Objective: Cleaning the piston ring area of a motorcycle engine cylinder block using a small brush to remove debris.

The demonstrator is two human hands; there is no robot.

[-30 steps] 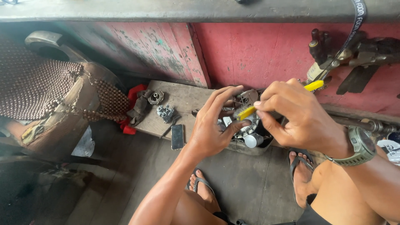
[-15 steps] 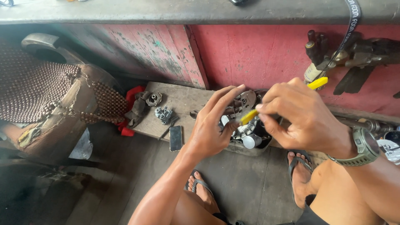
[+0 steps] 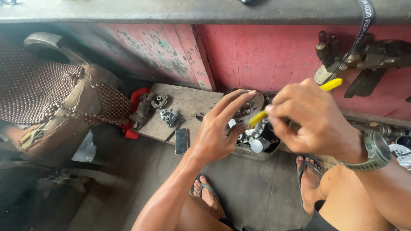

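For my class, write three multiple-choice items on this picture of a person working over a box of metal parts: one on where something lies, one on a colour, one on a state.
1. Where does the dark phone lie?
A. On the floor at the near edge of the wooden board
B. Inside the box of parts
C. On the beaded seat cover

2. What colour are the handles of the tool in the right hand?
A. Red
B. Yellow
C. Blue

3. How is the left hand held?
A. Clenched in a fist
B. Flat on the floor
C. Fingers spread, over the box of parts

Answers:
1 A, the phone rests beside the board's front edge.
2 B, yellow handles stick out on both sides of the grip.
3 C, its fingers are extended above the box.
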